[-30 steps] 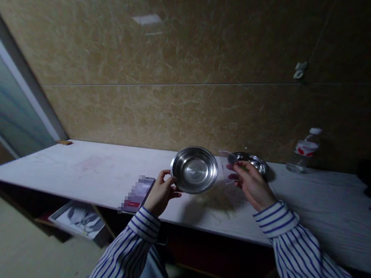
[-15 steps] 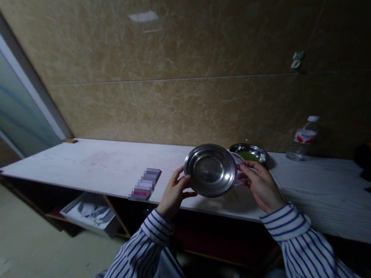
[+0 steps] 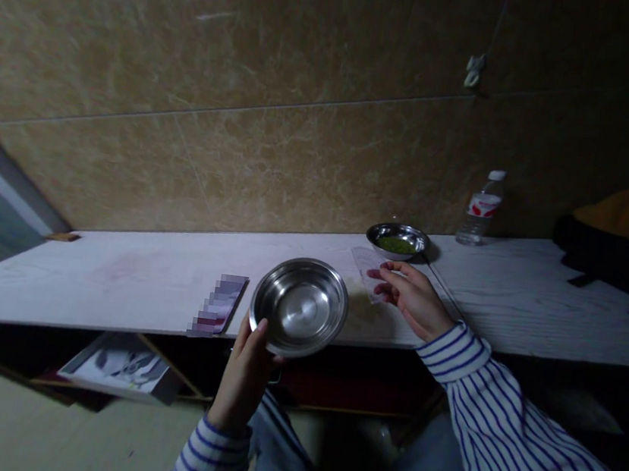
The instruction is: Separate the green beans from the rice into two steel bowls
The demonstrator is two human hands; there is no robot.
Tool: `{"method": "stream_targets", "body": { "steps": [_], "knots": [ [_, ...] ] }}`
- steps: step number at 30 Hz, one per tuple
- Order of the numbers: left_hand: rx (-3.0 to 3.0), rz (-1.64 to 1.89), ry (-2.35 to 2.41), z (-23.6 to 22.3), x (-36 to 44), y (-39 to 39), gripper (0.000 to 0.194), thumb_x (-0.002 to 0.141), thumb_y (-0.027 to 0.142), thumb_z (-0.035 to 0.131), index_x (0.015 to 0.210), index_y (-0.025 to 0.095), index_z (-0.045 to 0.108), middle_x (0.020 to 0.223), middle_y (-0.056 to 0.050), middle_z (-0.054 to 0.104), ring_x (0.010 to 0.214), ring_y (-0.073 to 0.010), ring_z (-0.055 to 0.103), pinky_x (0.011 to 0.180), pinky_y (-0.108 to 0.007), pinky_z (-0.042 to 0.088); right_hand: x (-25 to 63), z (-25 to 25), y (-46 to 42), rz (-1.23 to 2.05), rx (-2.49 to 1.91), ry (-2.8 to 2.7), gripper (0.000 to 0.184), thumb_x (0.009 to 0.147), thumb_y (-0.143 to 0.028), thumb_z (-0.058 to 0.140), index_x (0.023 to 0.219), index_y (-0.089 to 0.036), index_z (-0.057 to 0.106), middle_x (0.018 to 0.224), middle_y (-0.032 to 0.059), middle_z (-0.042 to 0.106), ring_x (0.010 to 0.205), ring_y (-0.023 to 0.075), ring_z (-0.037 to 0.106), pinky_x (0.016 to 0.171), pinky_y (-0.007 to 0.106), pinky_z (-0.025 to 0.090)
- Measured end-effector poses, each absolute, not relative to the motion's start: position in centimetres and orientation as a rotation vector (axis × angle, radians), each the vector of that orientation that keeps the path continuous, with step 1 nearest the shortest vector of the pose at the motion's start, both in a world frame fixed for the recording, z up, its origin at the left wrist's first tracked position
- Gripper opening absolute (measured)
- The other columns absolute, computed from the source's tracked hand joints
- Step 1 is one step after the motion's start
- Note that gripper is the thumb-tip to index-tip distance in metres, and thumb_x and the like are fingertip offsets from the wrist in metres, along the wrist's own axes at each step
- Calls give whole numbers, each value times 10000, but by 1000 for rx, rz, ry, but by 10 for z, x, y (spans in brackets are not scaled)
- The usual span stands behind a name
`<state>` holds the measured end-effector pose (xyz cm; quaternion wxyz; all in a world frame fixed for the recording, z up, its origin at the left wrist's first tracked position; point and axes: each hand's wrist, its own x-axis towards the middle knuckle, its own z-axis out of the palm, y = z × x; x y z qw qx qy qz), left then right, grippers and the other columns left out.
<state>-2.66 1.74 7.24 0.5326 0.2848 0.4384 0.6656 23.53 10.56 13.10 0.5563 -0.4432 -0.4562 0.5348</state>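
Note:
In my left hand (image 3: pixel 248 369) is a shiny steel bowl (image 3: pixel 301 306), gripped by its near-left rim with the thumb on top. The bowl tilts toward me over the front edge of the white shelf top, and its inside looks bare. My right hand (image 3: pixel 415 297) pinches a clear, flat plastic piece with a curved edge, which looks like a protractor (image 3: pixel 365 265). Beyond that hand, by the wall, stands a second steel bowl (image 3: pixel 370 236) holding something green and finely chopped. A damp greenish-brown patch (image 3: pixel 365 314) shows on the shelf top below the protractor.
A water bottle (image 3: pixel 478 214) stands at the back right. Farther right lies a black and orange cloth item (image 3: pixel 624 235). A blurred-out phone-like object (image 3: pixel 220 304) rests left of the bowl. Below, a white box (image 3: pixel 120 368) sits in an open compartment.
The bowl has come down and left in my left hand, turning its inside toward me. My right hand has parted from it, keeping the clear plastic piece. The view has shifted rightward.

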Motion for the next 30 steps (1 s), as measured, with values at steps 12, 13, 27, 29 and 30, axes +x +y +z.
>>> {"method": "stream_targets", "body": {
  "steps": [12,13,27,29,30],
  "knots": [
    [545,1165,1102,-10,-27,-42,565,674,510,854,1173,252,795,1357,-139,723,1432,-411,506,1175,-506,408,317,91,133,1033,-1361,-1033,363,697,-432,845,924,-198,683,857,76,780,667,148,649,550,244,437],
    [525,1137,1082,-14,-23,-43,548,685,506,849,1164,244,801,1354,-139,726,1426,-407,513,1169,-500,413,322,88,136,1017,-1388,-1060,374,703,-437,842,943,-193,693,864,85,784,672,154,655,548,246,442],
    [367,1116,1213,-50,5,-13,502,755,454,806,1236,332,731,1515,-84,608,1431,-382,508,873,-436,613,343,77,225,717,-1616,-1243,150,736,-191,768,884,-173,779,758,70,778,709,210,708,660,320,553],
    [343,1141,1191,-50,9,-11,545,773,453,804,1293,320,710,1506,-102,617,1437,-368,504,898,-429,602,341,73,232,698,-1638,-1259,128,724,-167,766,850,-178,781,790,79,792,795,234,737,720,331,564],
    [339,1152,1190,-51,11,-10,553,780,458,800,1308,325,706,1495,-105,628,1438,-364,505,907,-428,597,340,71,233,691,-1648,-1269,116,718,-152,767,830,-178,781,802,84,797,835,245,744,748,335,564]
  ]
}}
